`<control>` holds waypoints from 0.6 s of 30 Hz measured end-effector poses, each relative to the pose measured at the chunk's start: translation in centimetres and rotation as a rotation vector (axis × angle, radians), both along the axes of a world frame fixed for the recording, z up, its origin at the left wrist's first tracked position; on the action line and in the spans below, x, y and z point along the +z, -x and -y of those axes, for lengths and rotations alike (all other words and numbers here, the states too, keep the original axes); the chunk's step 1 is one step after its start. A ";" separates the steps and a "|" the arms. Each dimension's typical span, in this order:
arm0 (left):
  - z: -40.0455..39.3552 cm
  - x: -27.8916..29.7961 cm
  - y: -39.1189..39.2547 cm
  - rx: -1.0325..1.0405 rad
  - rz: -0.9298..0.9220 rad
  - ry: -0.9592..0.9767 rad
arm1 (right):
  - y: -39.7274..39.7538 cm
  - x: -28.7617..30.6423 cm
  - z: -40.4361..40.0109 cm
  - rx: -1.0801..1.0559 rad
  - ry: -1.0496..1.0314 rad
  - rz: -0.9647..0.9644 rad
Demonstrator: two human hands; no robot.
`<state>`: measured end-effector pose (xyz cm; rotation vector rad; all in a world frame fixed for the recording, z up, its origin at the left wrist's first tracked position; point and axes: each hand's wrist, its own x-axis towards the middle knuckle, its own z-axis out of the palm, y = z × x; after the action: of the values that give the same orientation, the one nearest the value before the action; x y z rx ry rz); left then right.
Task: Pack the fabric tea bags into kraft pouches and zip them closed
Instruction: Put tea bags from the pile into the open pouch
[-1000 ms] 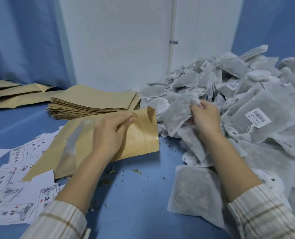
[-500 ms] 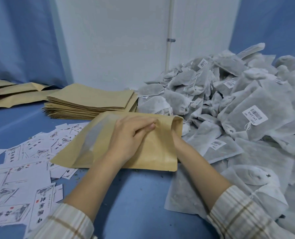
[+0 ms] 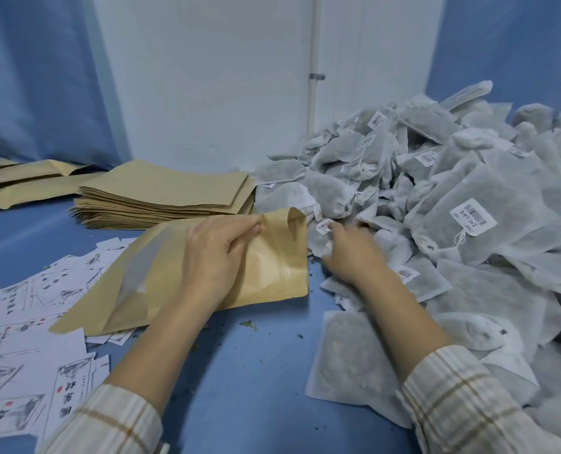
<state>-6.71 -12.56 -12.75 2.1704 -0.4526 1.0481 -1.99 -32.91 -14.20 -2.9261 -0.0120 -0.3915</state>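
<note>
A flat tan kraft-paper pouch with a frosted window strip [image 3: 266, 267] lies on the blue tabletop [image 3: 256, 371] left of centre, its open mouth turned right and lifted a little at the far corner. The left hand [image 3: 213, 253] rests on top of it, thumb and fingers [image 3: 249, 229] curled over the upper lip near the mouth and pinching the paper there. Just right of the mouth, the right hand [image 3: 354, 253] reaches into the near left edge of the big heap of white non-woven fabric tea bags with barcode tags [image 3: 453, 198]; its fingers are curled among the bags, but whether they grip one cannot be told because of blur. The heap fills the right side of the tabletop and rises toward the far right. One flat tea bag [image 3: 348, 365] lies apart, near, beside the right forearm. Beyond the pouch sits a neat stack of empty kraft pouches [image 3: 167, 198]. Printed white paper labels [image 3: 26, 339] are scattered at near left, some under the pouch. Both sleeves are cream plaid.
</note>
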 end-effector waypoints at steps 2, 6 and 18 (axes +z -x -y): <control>-0.1 -0.1 -0.1 0.001 -0.013 0.015 | -0.2 -0.8 -0.4 -0.027 0.136 -0.041; -0.4 0.1 -0.3 0.023 -0.050 0.028 | -0.3 0.0 -0.4 -0.025 0.081 0.219; -0.7 0.2 -0.4 0.057 -0.094 0.054 | 1.3 4.6 2.5 0.021 -1.620 -0.067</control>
<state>-6.29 -11.90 -12.52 2.1848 -0.3179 0.9723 -3.28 -35.42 -9.61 -1.3289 0.1866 -0.1366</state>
